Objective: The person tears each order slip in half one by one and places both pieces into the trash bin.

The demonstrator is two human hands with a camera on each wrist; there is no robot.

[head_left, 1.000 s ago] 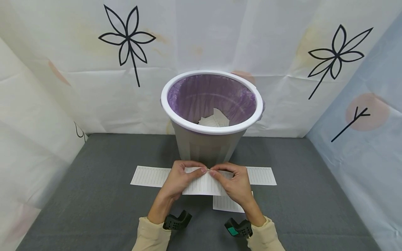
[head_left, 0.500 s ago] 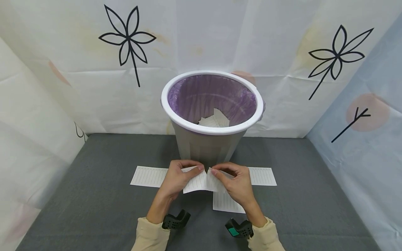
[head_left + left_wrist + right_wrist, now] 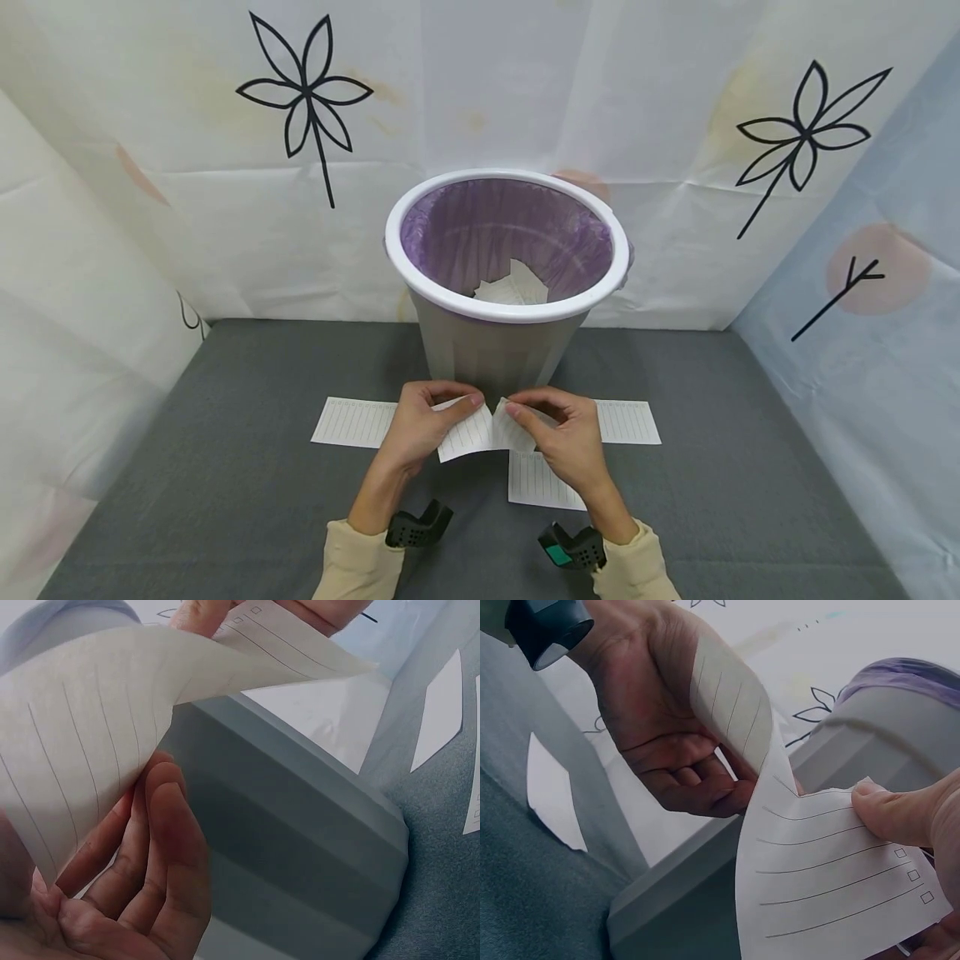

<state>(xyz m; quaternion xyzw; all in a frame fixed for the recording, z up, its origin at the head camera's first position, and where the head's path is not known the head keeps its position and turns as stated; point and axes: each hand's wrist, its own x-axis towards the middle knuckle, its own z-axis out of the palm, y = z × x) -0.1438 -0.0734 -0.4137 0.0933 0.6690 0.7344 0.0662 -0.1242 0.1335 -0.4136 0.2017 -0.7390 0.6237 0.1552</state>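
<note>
A lined paper strip (image 3: 467, 435) is stretched between my two hands in front of the bin, with a tear running down from its top edge. My left hand (image 3: 415, 423) pinches the left part between thumb and fingers. The right part is pinched by my right hand (image 3: 567, 429), and it twists away from the left part. In the right wrist view, the paper (image 3: 817, 892) bends at the tear and shows small printed boxes along one edge. Below the torn part, the two pieces still join in the head view.
A grey bin (image 3: 480, 354) with a white rim and purple liner stands behind my hands, with paper pieces (image 3: 517, 286) inside. On the grey table lie lined strips at left (image 3: 352, 422), right (image 3: 630, 422) and near my right wrist (image 3: 542, 483). Patterned cloth surrounds the table.
The paper strip was whole along its top edge; a tear has opened from there downward. My left hand has shifted slightly left, and the right part has twisted.
</note>
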